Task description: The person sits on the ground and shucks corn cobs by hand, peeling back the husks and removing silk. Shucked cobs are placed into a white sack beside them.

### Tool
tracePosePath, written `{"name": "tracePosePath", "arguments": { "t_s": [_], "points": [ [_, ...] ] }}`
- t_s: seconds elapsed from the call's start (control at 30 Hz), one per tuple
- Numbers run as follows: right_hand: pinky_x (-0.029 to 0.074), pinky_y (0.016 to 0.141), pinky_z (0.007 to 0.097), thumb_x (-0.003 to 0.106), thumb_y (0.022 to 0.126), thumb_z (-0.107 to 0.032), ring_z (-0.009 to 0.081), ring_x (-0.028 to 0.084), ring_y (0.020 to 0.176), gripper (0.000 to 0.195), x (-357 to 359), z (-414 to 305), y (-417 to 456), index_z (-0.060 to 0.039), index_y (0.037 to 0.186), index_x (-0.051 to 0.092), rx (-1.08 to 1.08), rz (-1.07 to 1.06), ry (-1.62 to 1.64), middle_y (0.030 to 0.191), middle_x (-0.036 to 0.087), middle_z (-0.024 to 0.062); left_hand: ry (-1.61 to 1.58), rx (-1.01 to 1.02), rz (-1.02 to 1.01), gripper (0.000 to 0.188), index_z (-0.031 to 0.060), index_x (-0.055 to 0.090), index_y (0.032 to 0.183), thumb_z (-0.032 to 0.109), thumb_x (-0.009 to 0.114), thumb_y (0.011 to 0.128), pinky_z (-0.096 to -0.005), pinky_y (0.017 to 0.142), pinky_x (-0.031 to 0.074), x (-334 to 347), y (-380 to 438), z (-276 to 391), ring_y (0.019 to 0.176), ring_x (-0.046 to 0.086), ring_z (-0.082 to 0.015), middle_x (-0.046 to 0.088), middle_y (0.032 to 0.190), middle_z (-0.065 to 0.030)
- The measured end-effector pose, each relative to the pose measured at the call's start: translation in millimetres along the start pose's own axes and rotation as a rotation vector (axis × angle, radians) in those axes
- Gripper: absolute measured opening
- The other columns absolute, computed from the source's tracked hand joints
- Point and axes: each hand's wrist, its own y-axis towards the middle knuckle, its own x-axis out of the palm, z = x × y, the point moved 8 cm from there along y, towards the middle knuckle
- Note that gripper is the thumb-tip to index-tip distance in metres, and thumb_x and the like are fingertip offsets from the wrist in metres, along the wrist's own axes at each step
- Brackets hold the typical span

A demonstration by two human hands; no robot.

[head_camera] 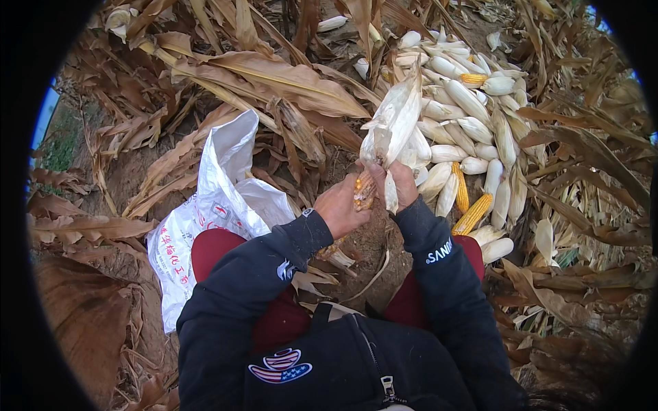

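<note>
My left hand point(342, 208) is closed around a corn ear point(364, 190) that has yellow kernels at its edges and a brownish, partly bare surface. Pale, peeled-back husks point(393, 120) rise from the ear's far end, and my right hand point(397, 186) grips them at their base. Both hands are close together over bare soil. A pile of corn ears in pale husks point(465, 100) lies beyond my right hand. Two bare yellow ears point(473, 214) point(460, 187) rest at its near edge. A white woven plastic sack point(221, 190) with printed writing stands open-mouthed left of my left hand.
Dry corn leaves and stalks point(288, 82) cover the ground ahead and on the left. More dry stalks point(591, 174) stand along the right side. Part of another ear point(329, 250) lies beneath my left forearm. My knees flank a patch of bare soil point(372, 257).
</note>
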Motion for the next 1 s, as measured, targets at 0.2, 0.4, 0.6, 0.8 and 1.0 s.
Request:
{"name": "tracePosePath", "arguments": {
  "t_s": [0.2,0.4,0.6,0.8,1.0],
  "points": [
    [0.049,0.067,0.0294,0.044,0.093,-0.017,0.0156,0.060,0.076,0.025,-3.6,17.1,4.9,0.0044,0.101,0.053,0.300,0.075,0.511,0.082,0.062,0.0097,0.009,-0.014,-0.012,0.061,0.0001,0.037,0.116,0.026,0.065,0.068,-0.0423,0.075,0.046,9.5,-1.1,-4.7,0.086,0.058,-0.0400,0.058,0.091,-0.0245],
    [0.039,0.052,0.0284,0.041,0.093,-0.011,0.0130,0.042,0.053,0.010,-5.4,12.6,7.7,-0.0028,0.089,0.044,0.394,0.277,0.872,0.062,0.043,0.0032,-0.278,0.048,0.074,0.066,0.0001,0.036,0.123,0.022,0.067,0.070,-0.0358,0.081,0.045,15.7,-5.7,6.7,0.089,0.059,-0.0300,0.057,0.096,-0.0185],
    [0.041,0.061,0.0344,0.038,0.087,-0.004,0.0143,0.039,0.055,0.009,-9.9,27.5,-0.6,-0.0052,0.095,0.040,0.487,0.404,1.128,0.059,0.036,0.0014,-0.449,0.064,0.125,0.063,0.0006,0.040,0.121,0.013,0.070,0.067,-0.0304,0.082,0.044,21.4,-4.8,2.9,0.090,0.056,-0.0183,0.056,0.100,-0.0125],
    [0.041,0.062,0.0360,0.037,0.085,-0.004,0.0146,0.040,0.054,0.010,-13.4,36.2,-3.7,-0.0054,0.094,0.041,0.463,0.397,1.233,0.059,0.037,0.0018,-0.408,0.076,0.143,0.064,0.0002,0.039,0.121,0.013,0.070,0.067,-0.0307,0.082,0.044,27.4,-2.0,4.0,0.091,0.056,-0.0187,0.056,0.101,-0.0130],
    [0.042,0.054,0.0321,0.042,0.091,-0.012,0.0151,0.045,0.055,0.012,-17.9,20.0,10.1,-0.0010,0.094,0.044,0.526,0.252,0.927,0.066,0.048,0.0078,-0.316,0.112,0.051,0.063,0.0005,0.038,0.121,0.018,0.069,0.069,-0.0344,0.080,0.045,21.0,2.9,9.0,0.086,0.058,-0.0260,0.057,0.094,-0.0152]
  ]
}}
